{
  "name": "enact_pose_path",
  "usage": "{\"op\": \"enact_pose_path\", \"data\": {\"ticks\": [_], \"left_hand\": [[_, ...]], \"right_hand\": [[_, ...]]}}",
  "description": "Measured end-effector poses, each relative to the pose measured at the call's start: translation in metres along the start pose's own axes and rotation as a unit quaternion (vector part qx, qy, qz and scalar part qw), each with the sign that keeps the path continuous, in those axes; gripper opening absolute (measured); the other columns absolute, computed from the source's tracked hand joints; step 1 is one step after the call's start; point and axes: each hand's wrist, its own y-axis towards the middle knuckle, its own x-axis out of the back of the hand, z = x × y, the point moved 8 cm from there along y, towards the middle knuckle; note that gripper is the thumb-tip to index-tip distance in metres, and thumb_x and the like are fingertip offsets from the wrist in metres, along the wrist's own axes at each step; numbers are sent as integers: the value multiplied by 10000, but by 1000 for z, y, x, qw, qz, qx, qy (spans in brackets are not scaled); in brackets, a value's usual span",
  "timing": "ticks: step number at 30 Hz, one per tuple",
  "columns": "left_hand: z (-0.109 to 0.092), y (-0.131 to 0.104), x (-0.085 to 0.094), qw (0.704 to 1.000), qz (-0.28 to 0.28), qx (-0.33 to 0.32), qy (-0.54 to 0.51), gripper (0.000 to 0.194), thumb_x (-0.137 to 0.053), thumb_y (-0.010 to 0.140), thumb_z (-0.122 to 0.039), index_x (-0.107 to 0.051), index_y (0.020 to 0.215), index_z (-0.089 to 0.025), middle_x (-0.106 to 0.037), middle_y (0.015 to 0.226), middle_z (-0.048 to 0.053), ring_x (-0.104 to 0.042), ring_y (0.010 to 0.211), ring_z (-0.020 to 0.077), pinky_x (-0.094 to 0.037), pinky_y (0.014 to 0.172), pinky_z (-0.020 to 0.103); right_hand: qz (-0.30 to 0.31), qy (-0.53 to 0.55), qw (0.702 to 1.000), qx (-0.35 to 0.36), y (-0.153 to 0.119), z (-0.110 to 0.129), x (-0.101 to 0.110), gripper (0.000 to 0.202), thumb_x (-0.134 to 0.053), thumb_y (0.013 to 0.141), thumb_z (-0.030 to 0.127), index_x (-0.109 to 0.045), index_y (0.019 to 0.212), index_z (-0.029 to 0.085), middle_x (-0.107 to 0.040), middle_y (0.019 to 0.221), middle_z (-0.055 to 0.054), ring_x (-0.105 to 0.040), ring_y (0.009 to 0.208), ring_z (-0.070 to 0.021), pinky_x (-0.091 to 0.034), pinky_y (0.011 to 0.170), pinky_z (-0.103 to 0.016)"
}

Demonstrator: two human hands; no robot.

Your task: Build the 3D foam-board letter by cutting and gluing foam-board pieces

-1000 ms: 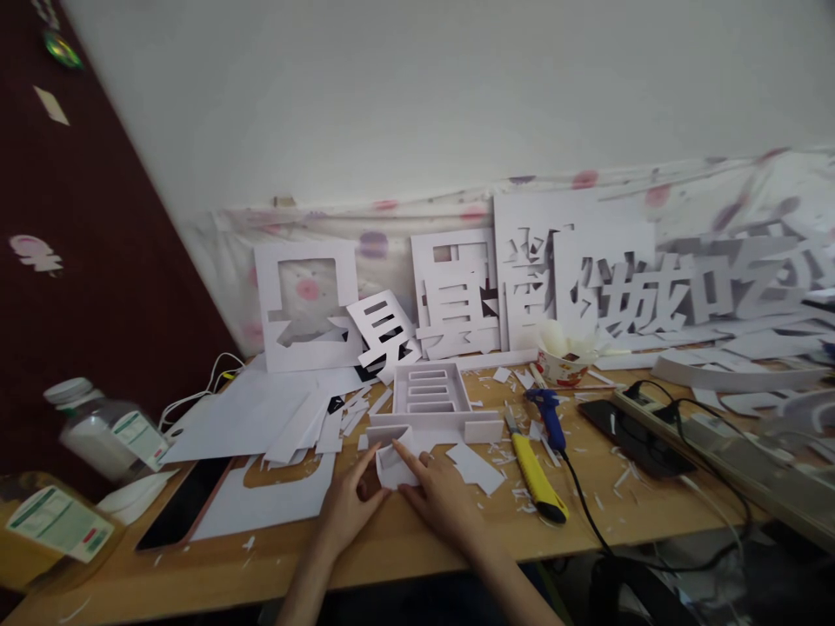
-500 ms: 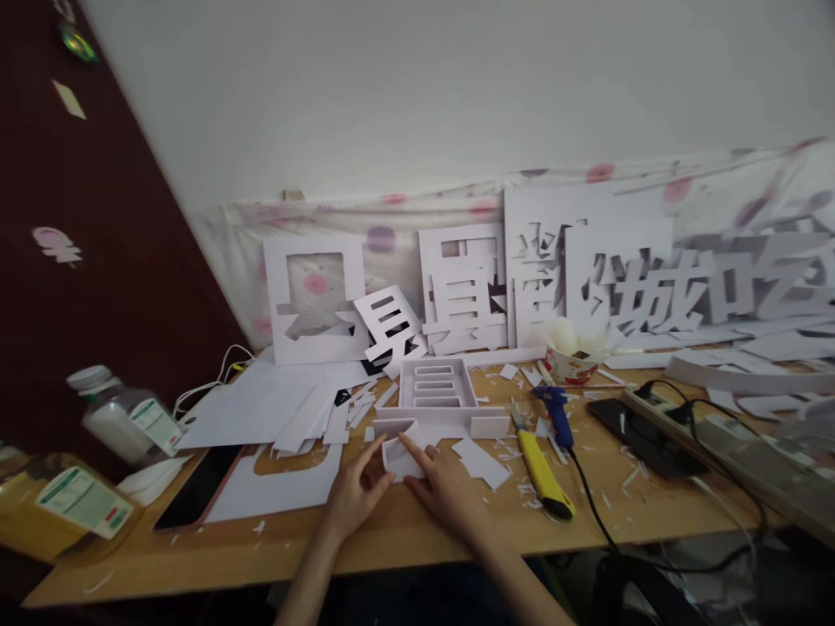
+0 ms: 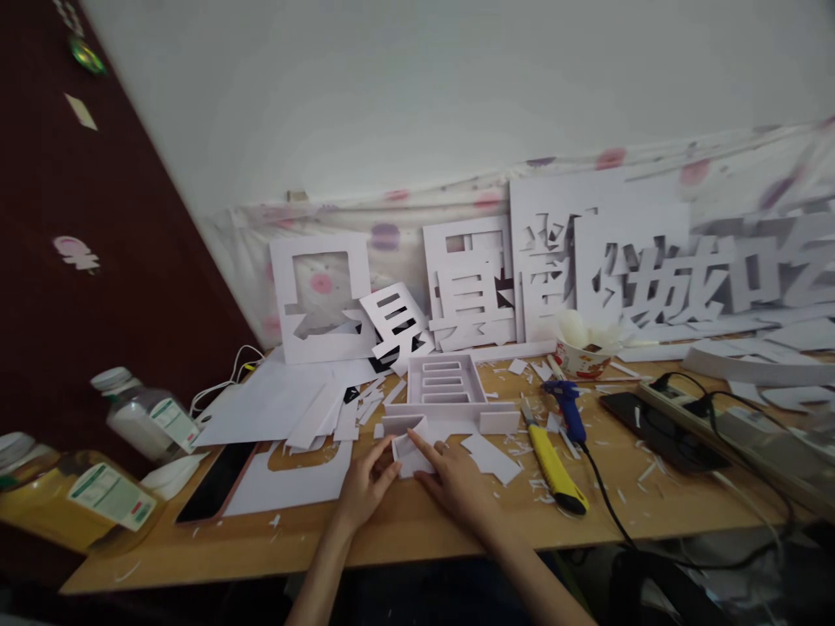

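A white board character (image 3: 479, 382) with raised strip walls and slots lies flat on the table. At its near left leg, my left hand (image 3: 366, 482) is closed with fingertips and thumb around a short upright wall strip (image 3: 396, 450). My right hand (image 3: 453, 487) presses its index fingertip on the same corner, with its thumb by the leg's near edge. A white offcut (image 3: 494, 458) lies just right of my right hand. Farther right are a yellow utility knife (image 3: 551, 465) with its blade out and a blue glue gun (image 3: 569, 409).
White cut-out boards (image 3: 356, 343) lean along the wall. On the left are a phone (image 3: 218, 482), white sheets (image 3: 261, 400) and two bottles (image 3: 147, 417). A paper bowl (image 3: 580, 358), a black phone-like slab (image 3: 652, 430) and a power strip (image 3: 682, 409) with cables stand right. Scraps litter the table.
The whole view has shifted slightly, so everything sits a little farther right. Both hands stay at the same corner of the character; the right index finger still rests on it.
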Motion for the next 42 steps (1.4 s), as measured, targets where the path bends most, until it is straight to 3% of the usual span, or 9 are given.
{"op": "enact_pose_path", "data": {"ticks": [6,12,20,30,36,42], "left_hand": [[-3,1,0,1000,4,-12,-8,492,-548,882,-451,-593,1315,-220,-713,1144,103,-676,949,249,-552,784,364],[-1,-1,-4,1000,9,-13,-20,554,-614,832,-387,-548,1342,-181,-719,1051,105,-657,762,206,-534,668,323],[5,-1,-7,1000,1,-8,-24,655,-662,725,-216,-515,1364,-209,-680,1137,88,-536,624,127,-501,635,287],[5,-2,-7,1000,1,5,-25,673,-666,704,-178,-522,1360,-212,-692,1091,69,-514,600,111,-487,609,262],[14,-2,-8,999,-19,22,-23,805,-669,715,-176,-367,1461,-202,-672,1186,97,-524,603,116,-512,655,295],[15,-3,-7,999,-29,22,-14,780,-664,729,-209,-371,1452,-210,-680,1177,85,-544,607,126,-520,668,311]], "right_hand": [[-7,3,1000,1,-1,-1,0,685,-579,925,266,-282,1540,328,-662,1019,-70,-621,935,-268,-442,817,-355],[-10,3,1000,-1,-1,-1,1,681,-579,920,268,-294,1537,320,-667,1018,-73,-622,944,-271,-440,816,-359],[-4,-3,1000,1,0,0,2,625,-510,956,240,-295,1540,307,-665,1030,-84,-624,938,-271,-447,812,-360],[-1,-4,1000,4,1,0,1,643,-520,948,232,-285,1543,308,-664,1011,-82,-619,935,-273,-446,813,-362],[-6,-3,1000,1,0,1,2,641,-517,946,238,-290,1540,314,-668,1006,-79,-620,916,-266,-437,794,-352],[-4,-1,1000,-2,0,-1,0,637,-519,948,241,-293,1540,307,-668,1025,-82,-623,937,-267,-430,808,-350]]}}
